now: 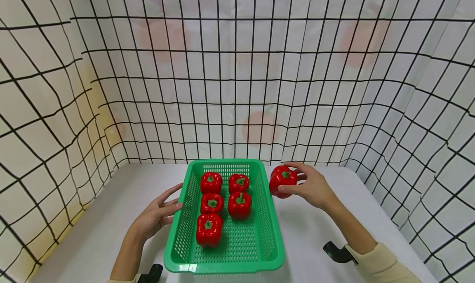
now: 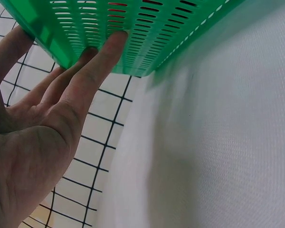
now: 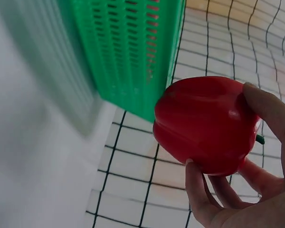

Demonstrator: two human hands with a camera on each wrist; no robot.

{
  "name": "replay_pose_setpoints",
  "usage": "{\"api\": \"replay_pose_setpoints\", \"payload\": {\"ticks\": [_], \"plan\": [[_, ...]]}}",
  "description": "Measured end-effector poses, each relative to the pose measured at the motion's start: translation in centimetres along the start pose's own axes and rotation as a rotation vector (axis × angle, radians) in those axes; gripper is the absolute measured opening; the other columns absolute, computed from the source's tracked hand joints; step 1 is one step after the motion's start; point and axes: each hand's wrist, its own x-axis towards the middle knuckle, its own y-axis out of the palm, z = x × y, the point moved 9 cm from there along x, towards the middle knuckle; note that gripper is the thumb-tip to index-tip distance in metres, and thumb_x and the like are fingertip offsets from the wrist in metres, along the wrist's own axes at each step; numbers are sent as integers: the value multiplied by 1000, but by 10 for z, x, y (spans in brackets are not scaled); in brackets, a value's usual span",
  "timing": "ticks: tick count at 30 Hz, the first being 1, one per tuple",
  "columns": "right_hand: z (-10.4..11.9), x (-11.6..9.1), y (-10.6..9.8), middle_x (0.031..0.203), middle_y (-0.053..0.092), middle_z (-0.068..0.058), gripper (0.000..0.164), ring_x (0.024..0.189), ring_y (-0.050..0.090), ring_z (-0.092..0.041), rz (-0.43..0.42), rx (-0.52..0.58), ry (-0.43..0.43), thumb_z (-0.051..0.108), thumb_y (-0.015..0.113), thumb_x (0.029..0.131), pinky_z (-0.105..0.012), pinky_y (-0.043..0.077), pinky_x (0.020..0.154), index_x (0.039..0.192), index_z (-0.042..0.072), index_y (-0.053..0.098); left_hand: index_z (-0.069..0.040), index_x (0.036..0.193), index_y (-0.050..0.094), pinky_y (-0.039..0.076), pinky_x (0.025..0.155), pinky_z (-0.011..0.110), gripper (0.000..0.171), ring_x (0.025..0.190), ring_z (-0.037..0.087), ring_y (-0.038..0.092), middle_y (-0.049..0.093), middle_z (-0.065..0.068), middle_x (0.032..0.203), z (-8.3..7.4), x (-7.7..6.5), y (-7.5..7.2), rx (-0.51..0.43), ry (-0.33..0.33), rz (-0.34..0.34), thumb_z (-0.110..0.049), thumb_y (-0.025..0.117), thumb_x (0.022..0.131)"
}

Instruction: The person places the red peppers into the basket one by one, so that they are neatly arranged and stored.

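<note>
My right hand (image 1: 314,187) grips a red bell pepper (image 1: 279,183) just outside the right rim of a green plastic basket (image 1: 277,241). In the right wrist view the fingers and thumb curve round the pepper (image 3: 204,124), its green stem towards the palm. Inside the basket stand several more red bell peppers (image 1: 209,230), stems up: three in a left column, two in a right one. With fingers extended, my left hand (image 1: 153,218) touches the basket's left side. The left wrist view shows fingertips against the slotted outer wall (image 2: 147,28).
A white cloth-like surface (image 1: 122,192) lies under the basket. Black wire grid (image 1: 235,81) backed with white sheets rises at the back, left and right. Dark wrist straps (image 1: 339,253) show at both sleeves. Bare green floor (image 1: 245,241) shows in the basket's near right part.
</note>
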Motion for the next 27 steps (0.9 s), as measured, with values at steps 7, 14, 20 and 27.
{"api": "replay_pose_setpoints", "payload": {"ticks": [7, 14, 20, 27], "plan": [[30, -4, 23, 134, 57, -13, 79, 115, 59, -35, 48, 8, -53, 40, 88, 76, -35, 64, 73, 144, 21, 53, -21, 164, 16, 58, 92, 49, 77, 116, 35, 69, 51, 18, 152, 0, 0, -1, -6, 0, -1, -14, 60, 102], [47, -9, 47, 130, 59, -10, 75, 110, 59, -30, 102, 39, -98, 37, 89, 75, -31, 63, 71, 141, 21, 57, -21, 164, 16, 58, 91, 49, 77, 116, 36, 69, 50, 19, 153, 0, 0, -1, -1, 5, -1, -14, 61, 101], [54, -10, 65, 129, 58, -9, 71, 109, 58, -28, 154, 65, -95, 38, 88, 76, -31, 61, 72, 139, 23, 59, -21, 164, 15, 58, 92, 51, 78, 117, 36, 69, 47, 20, 155, 0, 0, 0, 1, 9, 3, -14, 61, 101], [59, -15, 82, 127, 59, -5, 71, 111, 57, -28, 196, 87, -97, 38, 89, 73, -31, 63, 71, 137, 27, 60, -21, 164, 16, 58, 92, 51, 78, 118, 37, 68, 46, 21, 155, -1, 1, 0, 7, 9, -1, -15, 61, 101]]}}
